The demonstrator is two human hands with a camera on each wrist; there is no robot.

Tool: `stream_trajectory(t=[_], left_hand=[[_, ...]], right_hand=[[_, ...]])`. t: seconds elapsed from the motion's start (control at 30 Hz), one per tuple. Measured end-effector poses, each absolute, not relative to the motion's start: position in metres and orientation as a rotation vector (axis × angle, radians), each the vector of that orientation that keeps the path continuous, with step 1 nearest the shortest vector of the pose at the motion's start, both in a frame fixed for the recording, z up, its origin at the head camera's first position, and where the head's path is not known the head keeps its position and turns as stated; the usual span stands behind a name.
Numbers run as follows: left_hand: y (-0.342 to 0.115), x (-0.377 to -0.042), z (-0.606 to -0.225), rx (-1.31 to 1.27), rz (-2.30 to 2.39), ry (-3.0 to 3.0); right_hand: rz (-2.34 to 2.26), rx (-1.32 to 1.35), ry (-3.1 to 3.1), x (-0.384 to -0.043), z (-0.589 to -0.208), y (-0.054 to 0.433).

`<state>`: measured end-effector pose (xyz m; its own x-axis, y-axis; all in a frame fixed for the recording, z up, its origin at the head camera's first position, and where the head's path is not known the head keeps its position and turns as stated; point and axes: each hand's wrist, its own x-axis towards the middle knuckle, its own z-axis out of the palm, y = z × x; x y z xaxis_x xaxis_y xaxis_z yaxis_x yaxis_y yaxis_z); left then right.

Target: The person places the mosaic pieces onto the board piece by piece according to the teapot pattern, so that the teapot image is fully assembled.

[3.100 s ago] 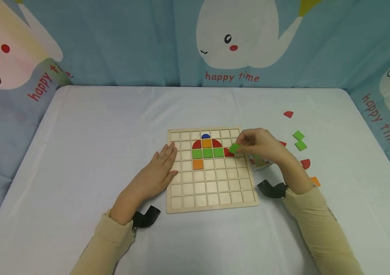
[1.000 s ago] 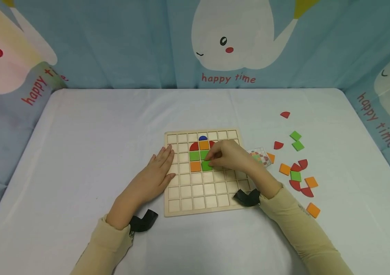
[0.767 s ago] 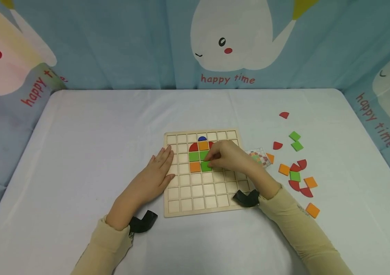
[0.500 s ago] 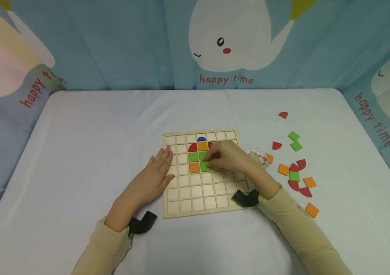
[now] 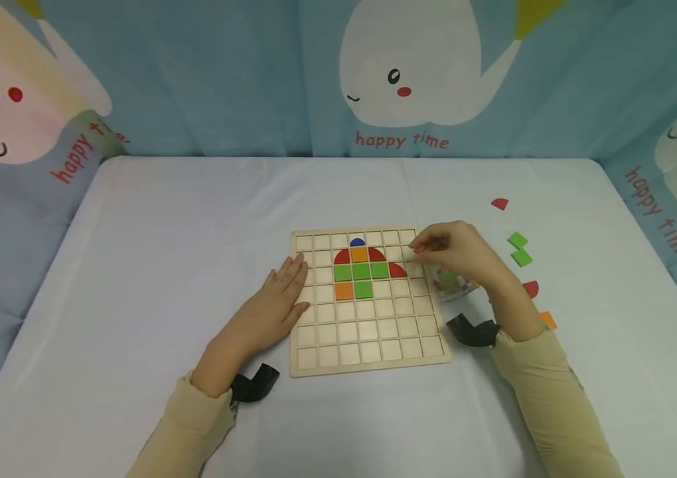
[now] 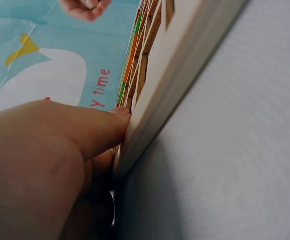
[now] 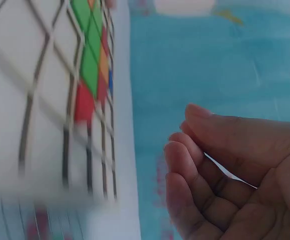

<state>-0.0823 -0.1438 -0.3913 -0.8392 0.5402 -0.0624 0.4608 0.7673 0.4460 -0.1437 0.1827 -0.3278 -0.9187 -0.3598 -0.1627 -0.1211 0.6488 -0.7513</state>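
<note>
My left hand lies flat with its fingers straight on the left rim of a wooden grid board; in the left wrist view the thumb presses the board's edge. Over the board's upper right side hovers my right hand, fingers loosely curled; the right wrist view shows nothing between thumb and fingers. Set in the board are a blue piece, orange squares, red quarter circles, a row of green squares, and, below that row, a green square tile beside an orange one.
Partly under my right hand is a pattern card. Loose on the right are green squares, red quarter circles and an orange square; my right forearm hides other pieces. A printed curtain stands behind the white table.
My right hand has let go of the green square tile, which sits in its cell beside the orange one. That hand has moved up and right. My left hand stays on the board.
</note>
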Motion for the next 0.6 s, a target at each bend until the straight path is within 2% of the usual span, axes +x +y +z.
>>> stream_trajectory(t=[0.33, 0.6], left_hand=[[-0.142, -0.082, -0.386, 0.792, 0.643, 2.758], [-0.144, -0.080, -0.387, 0.771, 0.641, 2.766]], right_hand=[[-0.970, -0.164, 2.641, -0.127, -0.326, 0.261], [-0.862, -0.232, 2.559, -0.131, -0.336, 0.272]])
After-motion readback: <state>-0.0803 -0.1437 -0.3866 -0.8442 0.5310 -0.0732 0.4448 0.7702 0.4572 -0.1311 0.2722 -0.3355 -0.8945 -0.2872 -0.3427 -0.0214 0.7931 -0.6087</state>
